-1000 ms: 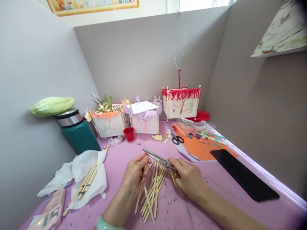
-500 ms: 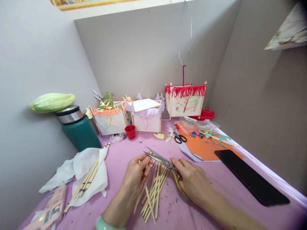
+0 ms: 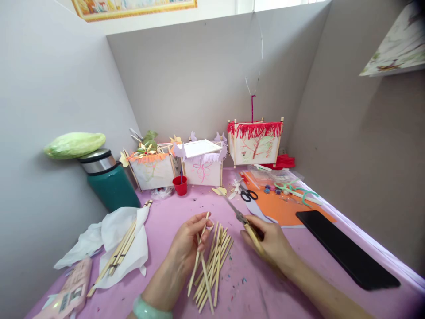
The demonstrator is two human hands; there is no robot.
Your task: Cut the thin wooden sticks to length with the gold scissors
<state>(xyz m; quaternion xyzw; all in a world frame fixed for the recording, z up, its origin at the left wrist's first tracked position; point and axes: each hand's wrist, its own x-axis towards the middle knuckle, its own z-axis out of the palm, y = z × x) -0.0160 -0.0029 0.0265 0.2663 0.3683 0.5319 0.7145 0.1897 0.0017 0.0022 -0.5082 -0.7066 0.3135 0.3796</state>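
My left hand [image 3: 189, 244] is closed round one thin wooden stick [image 3: 196, 261], pinching it near its upper end above a pile of several wooden sticks [image 3: 214, 266] on the pink table [image 3: 252, 288]. My right hand [image 3: 270, 243] grips the gold handles of a pair of scissors [image 3: 244, 221]. Their blades are closed and point away to the upper left, apart from the stick. A green bangle is on my left wrist.
Three paper lanterns [image 3: 202, 166] stand along the back wall with a small red cup [image 3: 181, 185]. A green flask [image 3: 108, 179] and white tissue with more sticks [image 3: 121, 248] lie left. Black scissors [image 3: 247, 194], orange paper [image 3: 285, 208] and a black phone [image 3: 347, 250] lie right.
The scissors have swung away from the stick to the right and their blades have closed. My left hand has drawn the stick slightly toward me.
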